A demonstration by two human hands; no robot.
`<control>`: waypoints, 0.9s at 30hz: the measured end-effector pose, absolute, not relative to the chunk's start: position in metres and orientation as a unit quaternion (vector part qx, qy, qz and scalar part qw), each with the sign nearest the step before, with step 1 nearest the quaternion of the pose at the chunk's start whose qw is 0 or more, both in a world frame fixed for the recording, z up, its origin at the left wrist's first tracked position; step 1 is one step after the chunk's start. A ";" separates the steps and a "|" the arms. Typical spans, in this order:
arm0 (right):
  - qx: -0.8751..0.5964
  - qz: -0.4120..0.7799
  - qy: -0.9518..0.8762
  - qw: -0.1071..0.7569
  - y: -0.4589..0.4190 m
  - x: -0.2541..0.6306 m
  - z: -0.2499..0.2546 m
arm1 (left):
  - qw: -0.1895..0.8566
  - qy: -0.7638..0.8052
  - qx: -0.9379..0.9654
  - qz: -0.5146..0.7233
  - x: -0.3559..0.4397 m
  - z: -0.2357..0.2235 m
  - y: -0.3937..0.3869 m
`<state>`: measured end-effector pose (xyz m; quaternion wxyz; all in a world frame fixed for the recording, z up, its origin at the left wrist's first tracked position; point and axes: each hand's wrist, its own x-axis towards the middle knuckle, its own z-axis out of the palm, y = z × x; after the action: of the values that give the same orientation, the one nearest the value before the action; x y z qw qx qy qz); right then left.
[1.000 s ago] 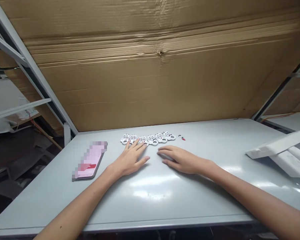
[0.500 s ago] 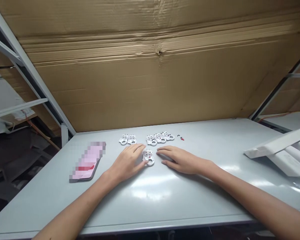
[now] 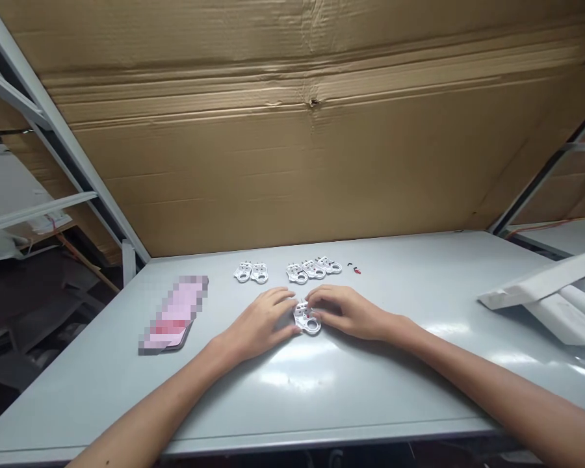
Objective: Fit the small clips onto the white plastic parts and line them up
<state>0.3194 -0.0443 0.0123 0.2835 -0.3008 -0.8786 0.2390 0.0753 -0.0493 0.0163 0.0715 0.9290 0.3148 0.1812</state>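
A white plastic piece with round holes and small red marks (image 3: 307, 320) lies on the table between my hands. My left hand (image 3: 263, 325) presses against its left side, and my right hand (image 3: 344, 311) has its fingertips over its upper right part. Farther back, a pair of matching white pieces (image 3: 251, 273) lies at the left and a group of three (image 3: 313, 268) at the right. Tiny red and black bits (image 3: 353, 268) lie beyond that group.
The pale grey table (image 3: 292, 396) has a pink, pixelated flat object (image 3: 173, 315) at its left. White long packaged items (image 3: 550, 299) are piled at the right. A corrugated cardboard sheet (image 3: 292, 162) stands behind the table, between metal shelf frames.
The single white piece has moved nearer to me and slightly right. Both hands have closed in on it from either side. The other pieces stay in place.
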 end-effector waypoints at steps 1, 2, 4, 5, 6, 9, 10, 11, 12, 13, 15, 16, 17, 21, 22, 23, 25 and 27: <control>-0.301 0.251 -0.875 0.285 -0.044 0.319 0.012 | 0.074 0.313 0.929 0.182 0.076 0.017 -0.051; -0.301 0.262 -0.870 0.288 -0.044 0.319 0.011 | 0.076 0.312 0.929 0.182 0.077 0.018 -0.052; -0.303 0.277 -0.862 0.297 -0.044 0.319 0.010 | 0.075 0.313 0.929 0.183 0.077 0.019 -0.053; -0.307 0.282 -0.857 0.304 -0.044 0.319 0.010 | 0.075 0.313 0.929 0.186 0.078 0.020 -0.054; -0.312 0.288 -0.850 0.311 -0.044 0.319 0.011 | 0.077 0.310 0.929 0.188 0.078 0.020 -0.054; -0.329 0.324 -0.820 0.339 -0.046 0.318 0.014 | 0.086 0.296 0.931 0.194 0.078 0.021 -0.053; -0.334 0.340 -0.807 0.349 -0.047 0.318 0.016 | 0.086 0.292 0.932 0.196 0.078 0.021 -0.053; -0.340 0.357 -0.793 0.357 -0.047 0.318 0.018 | 0.085 0.288 0.934 0.195 0.077 0.021 -0.053; -0.347 0.375 -0.780 0.362 -0.048 0.318 0.020 | 0.081 0.288 0.934 0.194 0.077 0.021 -0.053; -0.356 0.394 -0.764 0.367 -0.047 0.318 0.022 | 0.077 0.288 0.935 0.192 0.077 0.021 -0.053; -0.377 0.445 -0.717 0.381 -0.046 0.318 0.023 | 0.071 0.289 0.936 0.187 0.076 0.021 -0.052; -0.389 0.474 -0.684 0.395 -0.044 0.319 0.022 | 0.069 0.289 0.936 0.186 0.075 0.021 -0.052; -0.403 0.499 -0.646 0.413 -0.043 0.320 0.022 | 0.067 0.289 0.937 0.186 0.075 0.021 -0.052; -0.453 0.583 -0.477 0.477 -0.034 0.327 0.020 | 0.059 0.290 0.936 0.191 0.074 0.020 -0.051; -0.456 0.604 -0.442 0.481 -0.032 0.330 0.020 | 0.057 0.290 0.936 0.191 0.073 0.019 -0.050; -0.455 0.625 -0.415 0.480 -0.031 0.332 0.021 | 0.055 0.290 0.937 0.189 0.073 0.019 -0.050; -0.447 0.655 -0.382 0.474 -0.030 0.335 0.024 | 0.050 0.289 0.938 0.185 0.073 0.019 -0.049; -0.438 0.670 -0.368 0.473 -0.030 0.336 0.027 | 0.046 0.289 0.939 0.182 0.072 0.019 -0.049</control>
<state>0.3360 -0.0305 0.0273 0.4728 -0.4383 -0.3675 0.6702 0.0725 -0.0494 0.0188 0.0465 0.9387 0.2888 0.1824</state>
